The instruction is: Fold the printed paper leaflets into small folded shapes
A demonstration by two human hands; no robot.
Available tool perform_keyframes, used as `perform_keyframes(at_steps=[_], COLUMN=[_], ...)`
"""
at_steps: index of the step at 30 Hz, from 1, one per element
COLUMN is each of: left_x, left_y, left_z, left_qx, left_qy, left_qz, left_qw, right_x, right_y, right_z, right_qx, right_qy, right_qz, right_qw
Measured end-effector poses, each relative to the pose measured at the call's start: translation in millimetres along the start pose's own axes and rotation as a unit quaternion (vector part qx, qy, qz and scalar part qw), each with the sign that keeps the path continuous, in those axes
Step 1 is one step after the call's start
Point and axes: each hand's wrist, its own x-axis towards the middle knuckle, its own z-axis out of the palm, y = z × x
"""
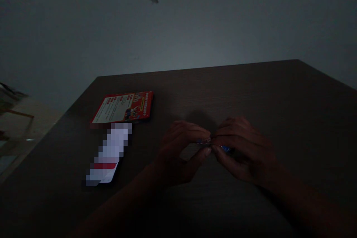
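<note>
Both my hands meet over the dark table, fingertips almost touching. Between them is a small, thin, flat piece with blue on it, seen nearly edge-on; the dim light hides what kind of thing it is. My left hand pinches its left end between thumb and fingers. On the other side, my right hand is closed on it with thumb and fingers, and the blue part shows beneath those fingers. Most of the piece is covered by my hands.
A red and white printed flat box or booklet lies at the back left. In front of it a phone with a lit, pixelated screen rests on the table. Behind the table's far edge stands a pale wall.
</note>
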Motion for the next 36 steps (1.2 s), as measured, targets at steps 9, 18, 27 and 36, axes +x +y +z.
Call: perform_keyframes(at_steps=[9,18,27,36], left_x=[-0.3,-0.9,-1.1,-1.9], left_y=[-0.9,-1.2,-0.7,-1.2], left_z=[1.4,1.4,2.9,5.0], left_qx=[0.007,0.004,0.011,0.018], left_qy=[0.011,0.006,0.02,0.017], left_qz=[-0.001,-0.004,-0.001,-0.009], left_qw=[1.0,1.0,1.0,1.0], right_x=[-0.6,0.2,-0.6,-2.4], right_y=[0.9,0.6,1.5,3.0], right_z=[-0.2,-0.8,-0.5,0.2], right_qx=[0.0,0.003,0.018,0.018], right_qy=[-0.006,-0.01,0.005,0.009], right_qz=[0.002,0.005,0.005,0.001], right_qw=[1.0,1.0,1.0,1.0])
